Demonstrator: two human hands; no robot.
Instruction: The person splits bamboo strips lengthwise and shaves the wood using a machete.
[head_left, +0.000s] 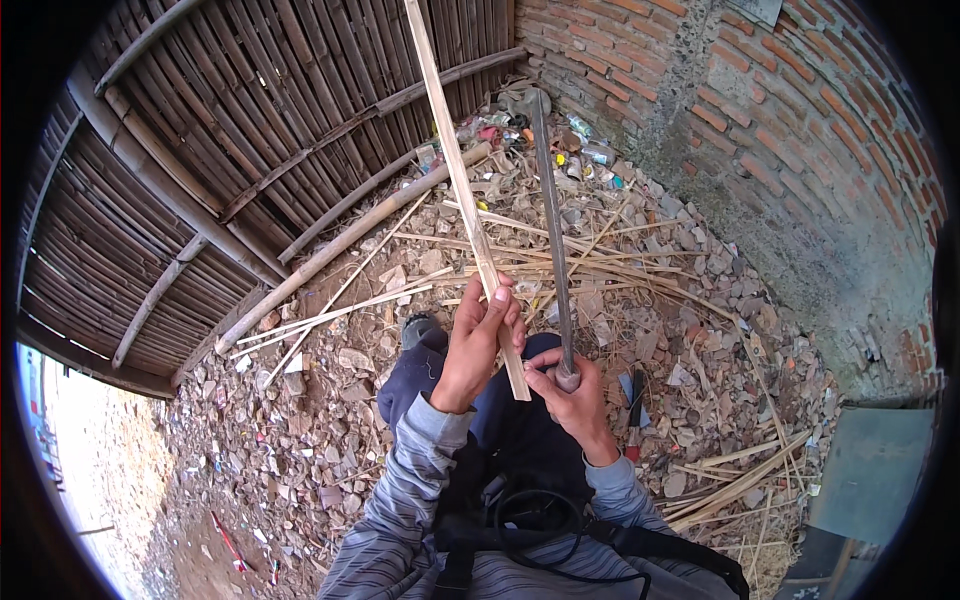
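My left hand (pixel 480 335) is closed around a long pale strip of split bamboo or wood (pixel 452 150), near its lower end. The strip runs up and slightly left, out past the top of the picture. My right hand (pixel 572 392) grips the handle of a long, narrow, dark-bladed machete (pixel 553 220), its blade pointing away from me. Strip and blade stand apart, side by side. My right thumb and forefinger come close to the strip's lower end; whether they touch it I cannot tell.
Several split strips (pixel 600 262) lie across the rubble ground ahead, and a bundle of strips (pixel 745 487) lies at right. A dark tool with a red end (pixel 634 415) is beside my right knee. A bamboo wall (pixel 280 110) rises at left, a brick wall (pixel 790 190) at right.
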